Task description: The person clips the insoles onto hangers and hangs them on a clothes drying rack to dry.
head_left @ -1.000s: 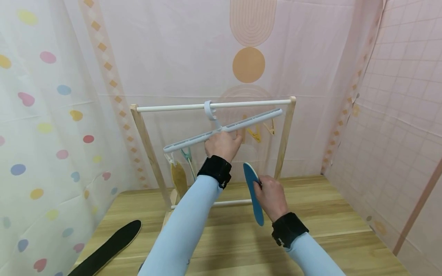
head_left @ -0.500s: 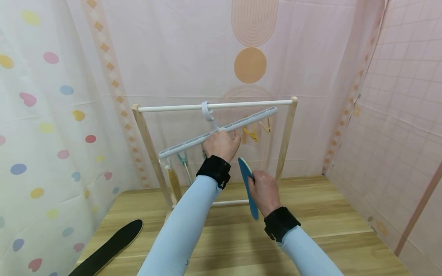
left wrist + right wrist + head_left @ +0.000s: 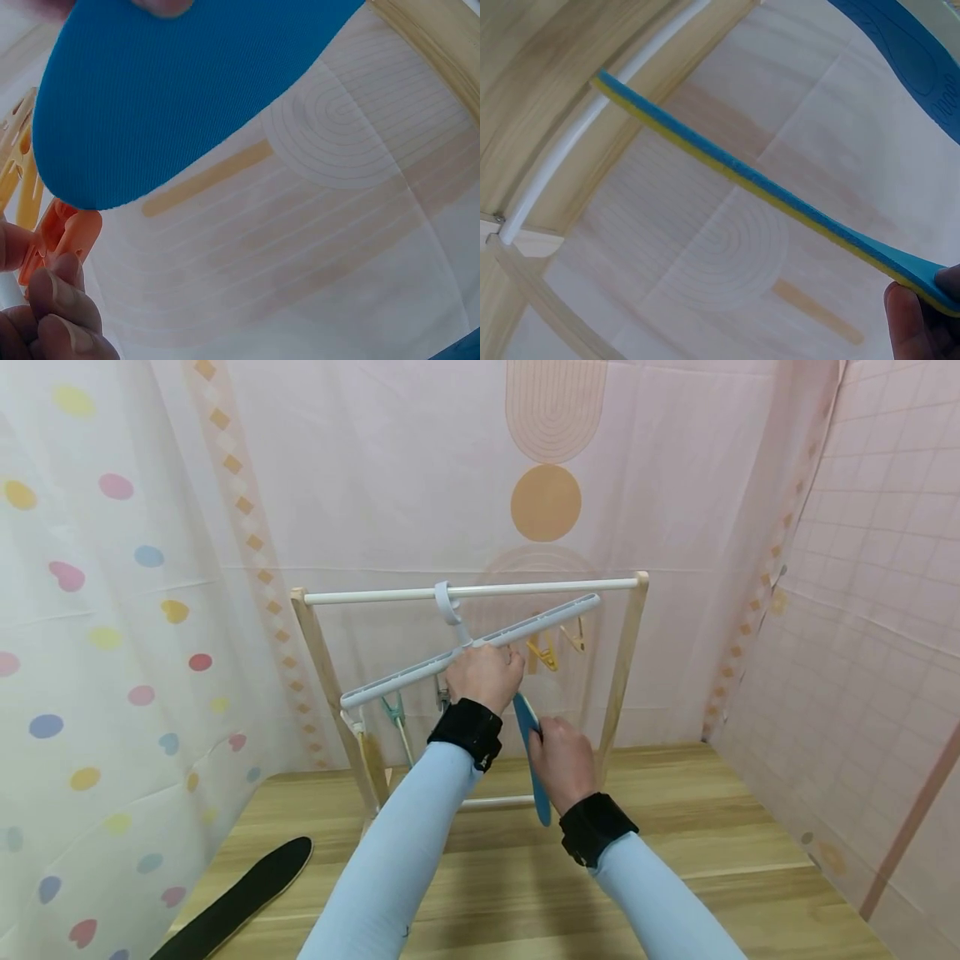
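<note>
Just under the middle of a pale blue hanger (image 3: 397, 679), my left hand (image 3: 486, 677) pinches an orange clothespin (image 3: 79, 234) between thumb and fingers. My right hand (image 3: 564, 760) grips a blue insole (image 3: 542, 802) held upright, its upper end close below the left hand. In the left wrist view the tip of this insole meets the clothespin; whether it lies between the clip's jaws I cannot tell. A yellow undersurface shows along the insole's edge in the right wrist view. Another insole (image 3: 372, 768) hangs at the hanger's lower left end.
The tilted hanger hooks over the white rod (image 3: 555, 587) of a wooden rack. Yellow (image 3: 546, 656), beige (image 3: 576, 637), green (image 3: 392, 710) and grey (image 3: 442, 695) clothespins hang from it. A black insole (image 3: 240, 897) lies on the wooden table (image 3: 712, 852) at front left.
My right hand has moved left and up, bringing the blue insole close to the left hand. The hanger has shifted slightly left, and the insole hanging from it has turned.
</note>
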### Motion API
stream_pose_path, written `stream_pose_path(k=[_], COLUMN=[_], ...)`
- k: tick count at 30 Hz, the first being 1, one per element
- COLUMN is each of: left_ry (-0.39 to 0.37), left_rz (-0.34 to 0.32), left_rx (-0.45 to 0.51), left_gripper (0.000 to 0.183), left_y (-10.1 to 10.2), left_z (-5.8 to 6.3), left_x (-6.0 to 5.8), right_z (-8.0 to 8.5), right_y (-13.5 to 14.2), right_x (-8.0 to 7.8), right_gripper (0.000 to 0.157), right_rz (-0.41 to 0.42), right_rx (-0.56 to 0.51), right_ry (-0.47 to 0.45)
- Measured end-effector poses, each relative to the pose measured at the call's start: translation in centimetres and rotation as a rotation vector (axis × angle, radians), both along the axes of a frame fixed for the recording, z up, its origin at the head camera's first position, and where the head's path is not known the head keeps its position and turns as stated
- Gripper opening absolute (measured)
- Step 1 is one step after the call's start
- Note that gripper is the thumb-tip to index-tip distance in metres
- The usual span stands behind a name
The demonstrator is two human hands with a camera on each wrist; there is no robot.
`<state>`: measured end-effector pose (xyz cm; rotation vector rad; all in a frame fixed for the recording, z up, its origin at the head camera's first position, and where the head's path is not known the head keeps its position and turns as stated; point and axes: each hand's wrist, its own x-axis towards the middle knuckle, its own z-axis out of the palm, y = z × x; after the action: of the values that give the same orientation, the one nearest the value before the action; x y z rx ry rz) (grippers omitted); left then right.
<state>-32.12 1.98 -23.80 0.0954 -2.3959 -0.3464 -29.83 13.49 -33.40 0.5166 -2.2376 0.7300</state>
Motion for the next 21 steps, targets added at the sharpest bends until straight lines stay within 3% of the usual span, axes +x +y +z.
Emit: stream_pose_path(k=[21], left_ry=[-0.018], left_rz=[0.006], left_rx=[-0.026], left_gripper=[0.052], left_y=[-0.1], left_z=[0.2], left_x=[0.1], right_z=[1.8], right_y=[-1.4], right_x=[-0.4], right_gripper=[0.028], right_rz=[0.001], right_rx=[0.021], right_ry=[-0.028])
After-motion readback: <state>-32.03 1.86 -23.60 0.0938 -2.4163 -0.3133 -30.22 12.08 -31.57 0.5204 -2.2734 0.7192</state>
